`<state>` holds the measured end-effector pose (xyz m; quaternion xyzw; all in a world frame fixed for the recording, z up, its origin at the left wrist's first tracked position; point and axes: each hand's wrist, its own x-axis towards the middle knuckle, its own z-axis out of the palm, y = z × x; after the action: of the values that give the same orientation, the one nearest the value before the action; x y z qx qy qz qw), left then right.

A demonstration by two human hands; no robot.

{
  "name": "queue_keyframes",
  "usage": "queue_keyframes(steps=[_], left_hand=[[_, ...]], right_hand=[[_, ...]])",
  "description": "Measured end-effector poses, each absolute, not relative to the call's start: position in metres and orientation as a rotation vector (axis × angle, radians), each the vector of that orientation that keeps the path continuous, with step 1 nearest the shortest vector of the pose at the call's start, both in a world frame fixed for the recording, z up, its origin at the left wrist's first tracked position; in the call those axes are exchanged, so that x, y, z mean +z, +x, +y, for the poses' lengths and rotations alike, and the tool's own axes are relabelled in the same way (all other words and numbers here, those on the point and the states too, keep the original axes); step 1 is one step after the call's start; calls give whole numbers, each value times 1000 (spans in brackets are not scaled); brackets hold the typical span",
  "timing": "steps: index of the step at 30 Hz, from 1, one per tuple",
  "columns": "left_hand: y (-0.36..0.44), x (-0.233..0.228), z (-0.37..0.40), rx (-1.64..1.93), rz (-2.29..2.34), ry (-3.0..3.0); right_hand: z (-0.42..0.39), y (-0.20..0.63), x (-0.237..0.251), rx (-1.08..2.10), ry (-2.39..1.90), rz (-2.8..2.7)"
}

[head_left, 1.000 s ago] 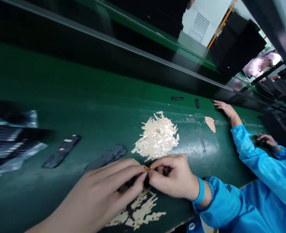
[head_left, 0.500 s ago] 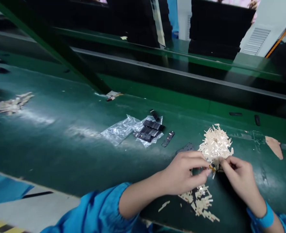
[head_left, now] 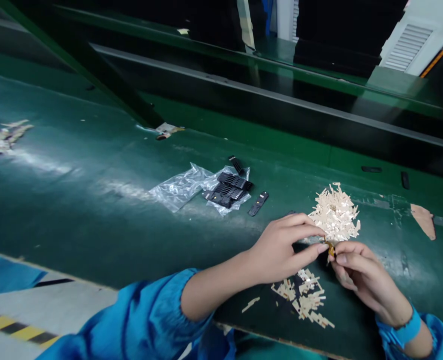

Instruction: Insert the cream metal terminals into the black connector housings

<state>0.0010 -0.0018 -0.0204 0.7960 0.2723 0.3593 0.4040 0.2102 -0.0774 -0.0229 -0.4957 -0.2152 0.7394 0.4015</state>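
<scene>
Thumb and forefinger of the right hand (head_left: 366, 277) grasp a small, thin amber-coloured piece (head_left: 331, 248) just on the near side of a large, loose heap of flat, cream-coloured strips (head_left: 336, 212). Fingertips partly cover the piece, so its full outline is hard to make out. The left hand (head_left: 277, 250) is on the heap's near left side, thumb and forefinger slightly parted at the amber piece's other edge; whether they grip it or only touch it, I cannot tell.

Judging by its look, the amber piece should be very light and bendy, more like film than board, with a smooth face that could slip or crease under a hard squeeze. Its edges seem the best place to take hold, with the fingertips and little pressure. The cream strips look light too, but stiffer, and likely to slide over one another; one is best taken by a free end jutting from the heap.

Nearer the person than the heap, a smaller scatter of cream pieces (head_left: 309, 300) lies on the glossy green work surface (head_left: 131, 240). To the heap's left are a narrow black bar with rounded ends (head_left: 259, 203) and, farther left, a stack of slotted black parts (head_left: 232, 187) beside and partly over crumpled clear plastic (head_left: 179, 189). Right of the heap lies a flat, tan, tapering piece (head_left: 423, 221).
</scene>
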Motion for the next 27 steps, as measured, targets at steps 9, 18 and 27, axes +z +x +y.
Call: queue_keyframes(steps=[9,18,27], left_hand=[[8,-27,-12,980,732,1937],[12,-25,-11,936,791,1725],[14,-21,-12,663,786,1709]], right_hand=[[-78,204,-25,1519,-1442,-486],[-84,192,-31,1533,-1498,-638],[-87,199,-27,1231,-1557,-966]])
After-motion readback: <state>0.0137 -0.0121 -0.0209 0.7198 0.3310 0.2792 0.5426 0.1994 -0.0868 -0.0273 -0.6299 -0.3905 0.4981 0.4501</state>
